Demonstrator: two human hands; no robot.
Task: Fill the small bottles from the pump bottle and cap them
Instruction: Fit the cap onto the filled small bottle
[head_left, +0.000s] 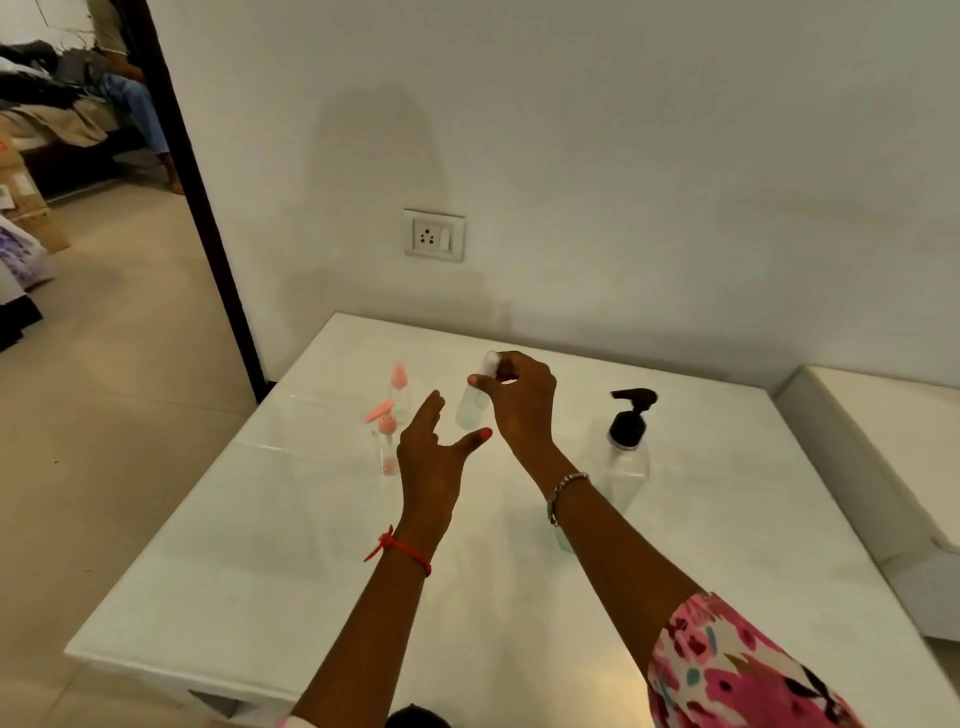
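Pinching the white cap (491, 362) of a clear small bottle (470, 408), the right hand (522, 402) is curling its fingers round that top from above.

- Clear small bottle: lying well left of the pump bottle (628, 452), its long axis running close to upright, cap uppermost. Whether its base is resting on the table (260, 545) cannot be told.
- Left hand (434, 452): hovering open and holding nothing, fingers straight and thumb spread, farther left of the pump bottle than the clear bottle is. The bottle's body is sitting just beyond the gap between thumb and forefinger, so this is the nearer hand to that body. A steadying grip there is probably the coming move while the cap is being turned.
- Pink-topped bottles (387, 441): two, standing farthest left of the pump bottle, untouched.
- Pump bottle: standing upright, black head on, apart from both hands.
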